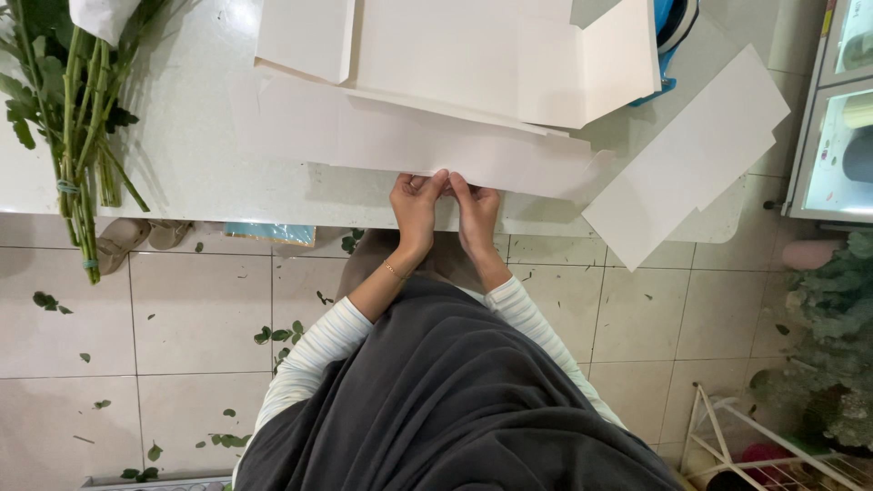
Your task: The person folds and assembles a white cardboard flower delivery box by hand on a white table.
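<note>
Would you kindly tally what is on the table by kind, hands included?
Hands: 2, the left hand and right hand, both pinching the cardboard edge
White cardboard sheet stack: 1
Separate cardboard strip: 1
Green stem bundle: 1
Total: 5

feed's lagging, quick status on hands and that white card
Left hand and right hand pinch the white card sheet at the table edge. Flower stems lie far left, clear.

Two bare hands, the left hand and the right hand, meet at the near table edge. Three flat white cardboard sheets lie there, one long white card strip at right, one bundle of green flower stems far left.
</note>
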